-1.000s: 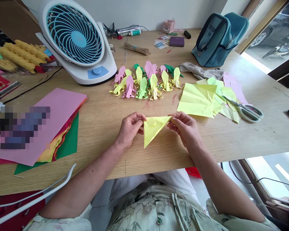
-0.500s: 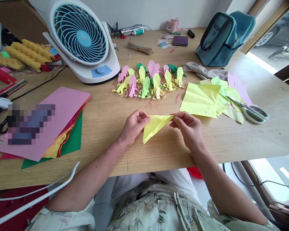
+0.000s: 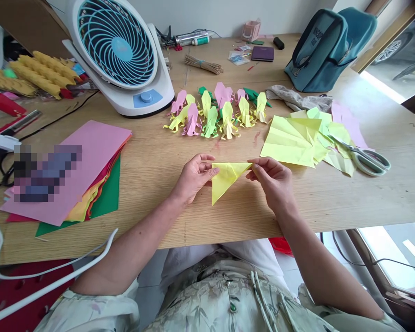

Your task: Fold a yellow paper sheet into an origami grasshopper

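Observation:
A yellow sheet of paper (image 3: 226, 179), folded into a triangle, is held between my two hands above the near part of the table. My left hand (image 3: 196, 177) pinches its upper left corner between thumb and fingers. At the upper right corner, my right hand (image 3: 271, 177) pinches the paper the same way. The triangle's third point hangs down towards me. Just beyond my hands stands a group of folded paper figures (image 3: 227, 119) in yellow, pink and green.
To the right lie creased yellow paper (image 3: 290, 138), paper scraps and scissors (image 3: 370, 161). Coloured sheets (image 3: 90, 152) are stacked on the left, with a white fan (image 3: 159, 87) behind. A teal bag (image 3: 318, 60), bundled sticks (image 3: 204, 63) and a grey cloth (image 3: 293, 97) sit farther back.
The folded paper has turned slightly between my hands, its hanging point moving a little to the right. Both hands keep their pinch. The whole view has shifted slightly.

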`<state>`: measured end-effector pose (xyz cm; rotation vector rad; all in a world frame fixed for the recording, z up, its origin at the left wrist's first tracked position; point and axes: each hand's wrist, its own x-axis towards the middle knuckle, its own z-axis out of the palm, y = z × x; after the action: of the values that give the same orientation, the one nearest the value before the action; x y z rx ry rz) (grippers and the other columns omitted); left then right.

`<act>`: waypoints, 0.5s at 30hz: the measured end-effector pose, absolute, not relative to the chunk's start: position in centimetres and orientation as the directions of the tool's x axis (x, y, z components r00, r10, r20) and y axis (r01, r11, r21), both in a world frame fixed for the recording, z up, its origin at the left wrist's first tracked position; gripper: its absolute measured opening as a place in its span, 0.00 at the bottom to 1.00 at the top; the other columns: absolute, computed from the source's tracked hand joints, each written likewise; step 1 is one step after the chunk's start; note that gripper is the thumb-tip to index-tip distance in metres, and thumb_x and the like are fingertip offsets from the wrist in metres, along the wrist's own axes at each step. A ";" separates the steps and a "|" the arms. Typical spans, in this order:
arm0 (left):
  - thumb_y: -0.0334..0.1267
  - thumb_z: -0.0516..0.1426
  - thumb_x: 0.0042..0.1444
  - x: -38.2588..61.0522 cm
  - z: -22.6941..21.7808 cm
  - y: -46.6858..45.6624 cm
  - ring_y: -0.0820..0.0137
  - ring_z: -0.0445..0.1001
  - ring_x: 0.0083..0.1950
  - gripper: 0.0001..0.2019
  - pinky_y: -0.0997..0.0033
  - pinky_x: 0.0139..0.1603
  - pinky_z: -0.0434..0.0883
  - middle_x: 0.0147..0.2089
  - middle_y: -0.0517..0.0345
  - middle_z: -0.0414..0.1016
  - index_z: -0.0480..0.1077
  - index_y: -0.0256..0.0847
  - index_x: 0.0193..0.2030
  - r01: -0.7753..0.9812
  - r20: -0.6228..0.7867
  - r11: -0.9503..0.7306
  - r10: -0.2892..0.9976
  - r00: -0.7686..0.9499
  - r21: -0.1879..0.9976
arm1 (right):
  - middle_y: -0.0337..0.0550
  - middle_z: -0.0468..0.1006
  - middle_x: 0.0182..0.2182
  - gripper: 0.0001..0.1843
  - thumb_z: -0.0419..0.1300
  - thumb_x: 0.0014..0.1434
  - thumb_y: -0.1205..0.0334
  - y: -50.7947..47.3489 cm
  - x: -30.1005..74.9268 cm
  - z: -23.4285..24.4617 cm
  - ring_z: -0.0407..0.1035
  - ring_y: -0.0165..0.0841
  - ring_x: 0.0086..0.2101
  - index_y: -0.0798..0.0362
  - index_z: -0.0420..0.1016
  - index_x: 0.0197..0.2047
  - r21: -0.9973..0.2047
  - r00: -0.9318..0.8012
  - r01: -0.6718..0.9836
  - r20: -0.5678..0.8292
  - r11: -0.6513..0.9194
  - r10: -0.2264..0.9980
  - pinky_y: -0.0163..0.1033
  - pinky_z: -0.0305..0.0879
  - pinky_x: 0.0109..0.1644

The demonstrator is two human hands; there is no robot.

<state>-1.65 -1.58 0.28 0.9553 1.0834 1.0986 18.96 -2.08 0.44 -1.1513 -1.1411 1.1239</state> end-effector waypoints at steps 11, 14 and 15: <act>0.45 0.72 0.40 -1.7 0.5 -1.6 0.72 0.76 0.32 0.28 0.77 0.28 0.72 0.34 0.60 0.78 0.69 0.40 0.46 -0.162 -0.200 0.218 0.972 0.120 0.962 | 0.36 0.76 0.26 0.08 0.69 0.53 0.56 -2.1 19.0 0.5 0.71 0.28 0.25 0.50 0.77 0.33 -0.994 0.102 -0.102 0.021 0.031 0.995 0.35 0.68 0.32; 0.45 0.72 0.41 -1.7 0.8 -1.7 0.72 0.76 0.31 0.27 0.77 0.27 0.71 0.34 0.60 0.78 0.69 0.40 0.47 -0.146 -0.199 0.215 0.973 0.115 0.966 | 0.36 0.76 0.27 0.10 0.69 0.54 0.54 -2.1 19.1 0.6 0.71 0.28 0.26 0.50 0.77 0.34 -0.993 0.079 -0.121 0.000 0.009 0.997 0.35 0.68 0.33; 0.45 0.71 0.42 -1.7 0.8 -1.7 0.72 0.76 0.31 0.27 0.77 0.27 0.71 0.34 0.59 0.79 0.69 0.40 0.47 -0.142 -0.196 0.210 0.975 0.109 0.967 | 0.36 0.77 0.28 0.10 0.68 0.55 0.53 -2.1 19.2 0.6 0.71 0.28 0.27 0.49 0.78 0.36 -0.992 0.065 -0.125 -0.001 0.008 0.998 0.35 0.68 0.34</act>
<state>-1.74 -1.71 0.83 0.9924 1.1196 1.0597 19.16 -2.12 0.61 -1.1442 -1.0712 1.2156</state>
